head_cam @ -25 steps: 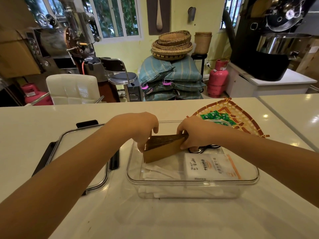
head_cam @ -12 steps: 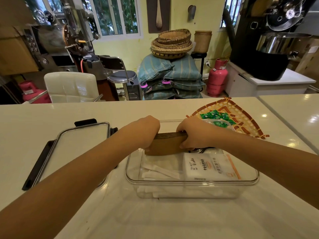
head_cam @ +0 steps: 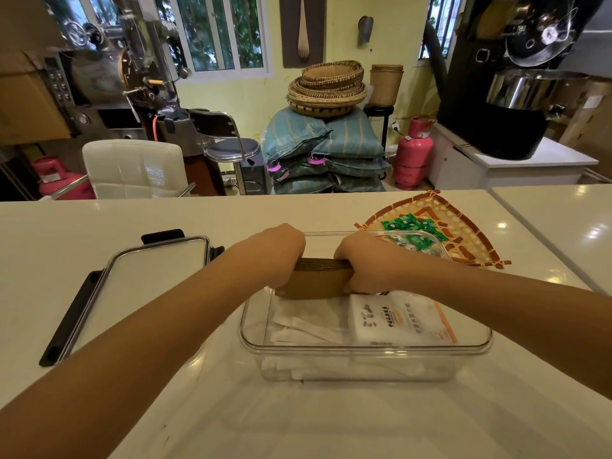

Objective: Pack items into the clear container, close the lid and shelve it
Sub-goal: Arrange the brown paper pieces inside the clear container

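A clear container (head_cam: pixel 364 351) stands on the white counter in front of me. Inside it lie white paper packets (head_cam: pixel 308 326) at the left and a white pouch with orange print (head_cam: pixel 402 321) at the right. A brown stack of paper sleeves (head_cam: pixel 318 279) stands on edge inside the far part of the container. My left hand (head_cam: pixel 281 251) grips its left end and my right hand (head_cam: pixel 359 258) grips its right end. The container's lid (head_cam: pixel 145 286), clear with black clasps, lies flat on the counter to the left.
A woven fan-shaped tray (head_cam: pixel 463 236) holding green packets (head_cam: pixel 410 228) sits behind the container at the right. A counter seam (head_cam: pixel 543 240) runs along the right side. Beyond the counter are a white chair (head_cam: pixel 132 168), sacks and a pink gas cylinder (head_cam: pixel 412 154).
Both hands have lowered the brown stack from a tilt above the container to upright in its far part. The scissors seen earlier under my right hand are now hidden.
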